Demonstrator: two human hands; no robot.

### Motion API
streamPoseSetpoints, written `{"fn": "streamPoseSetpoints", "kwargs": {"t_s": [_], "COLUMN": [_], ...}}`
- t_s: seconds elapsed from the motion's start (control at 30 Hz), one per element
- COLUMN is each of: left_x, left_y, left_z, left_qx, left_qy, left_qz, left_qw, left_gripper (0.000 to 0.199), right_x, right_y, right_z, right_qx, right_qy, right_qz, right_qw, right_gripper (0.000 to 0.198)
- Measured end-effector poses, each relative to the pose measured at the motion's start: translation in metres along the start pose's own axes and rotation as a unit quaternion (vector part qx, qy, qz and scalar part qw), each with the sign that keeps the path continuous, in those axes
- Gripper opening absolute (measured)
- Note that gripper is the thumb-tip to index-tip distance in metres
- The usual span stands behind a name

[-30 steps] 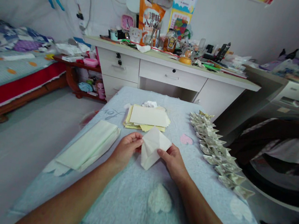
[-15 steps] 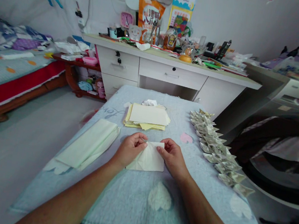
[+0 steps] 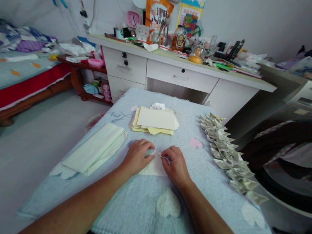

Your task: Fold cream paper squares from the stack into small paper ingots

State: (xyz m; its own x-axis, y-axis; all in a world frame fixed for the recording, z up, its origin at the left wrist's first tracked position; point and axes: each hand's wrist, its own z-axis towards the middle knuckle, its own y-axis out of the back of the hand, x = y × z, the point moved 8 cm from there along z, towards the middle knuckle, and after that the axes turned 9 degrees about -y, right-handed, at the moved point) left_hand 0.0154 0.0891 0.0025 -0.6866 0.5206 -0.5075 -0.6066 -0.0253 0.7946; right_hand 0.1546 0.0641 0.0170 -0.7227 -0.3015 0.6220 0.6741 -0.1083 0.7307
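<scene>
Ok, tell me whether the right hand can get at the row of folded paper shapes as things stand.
Probably yes: the right hand is the nearer one, and only blue cloth seems to lie between it and the folded paper shapes. Its fingers are on the paper sheet, though.

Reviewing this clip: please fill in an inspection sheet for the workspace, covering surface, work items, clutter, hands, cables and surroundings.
Surface: pale blue patterned cloth, slightly rumpled.
Work items: cream paper between the hands; paper stack beyond; pale green folded bundle at left; rows of folded paper pieces at right.
Clutter: crumpled white wad behind the stack; orange bag and jar among many items on the desk.
Hands: left hand and right hand both touch the cream paper; exact grip unclear.
Cables: wall cable left of the desk.
Surroundings: bed left, washing machine right.
</scene>
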Motion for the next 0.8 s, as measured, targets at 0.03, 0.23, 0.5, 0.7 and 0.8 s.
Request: {"fn": "streamPoseSetpoints", "kwargs": {"t_s": [0.03,0.23,0.5,0.7,0.8], "left_x": [0.0,-0.001,-0.001,-0.004,-0.005], "left_y": [0.0,-0.002,-0.004,-0.005,-0.005], "left_z": [0.0,-0.002,-0.002,-0.002,-0.003], "left_qx": [0.004,0.021,0.032,0.047,0.049], "left_qy": [0.001,-0.015,-0.017,-0.022,-0.031], "left_qz": [0.008,0.018,0.024,0.027,0.032], "left_qw": [1.0,0.999,0.999,0.998,0.998], "left_gripper": [0.022,0.024,0.026,0.033,0.03], "right_x": [0.0,0.005,0.01,0.014,0.014], "right_y": [-0.001,-0.009,-0.011,-0.011,-0.013], "right_z": [-0.001,-0.005,-0.009,-0.01,-0.011], "right_qx": [0.007,0.042,0.047,0.04,0.043], "right_qy": [0.004,0.042,0.082,0.109,0.118], "right_qz": [-0.015,-0.073,-0.106,-0.108,-0.121], "right_qw": [1.0,0.996,0.99,0.987,0.985], "right_gripper": [0.016,0.027,0.02,0.021,0.02]}}
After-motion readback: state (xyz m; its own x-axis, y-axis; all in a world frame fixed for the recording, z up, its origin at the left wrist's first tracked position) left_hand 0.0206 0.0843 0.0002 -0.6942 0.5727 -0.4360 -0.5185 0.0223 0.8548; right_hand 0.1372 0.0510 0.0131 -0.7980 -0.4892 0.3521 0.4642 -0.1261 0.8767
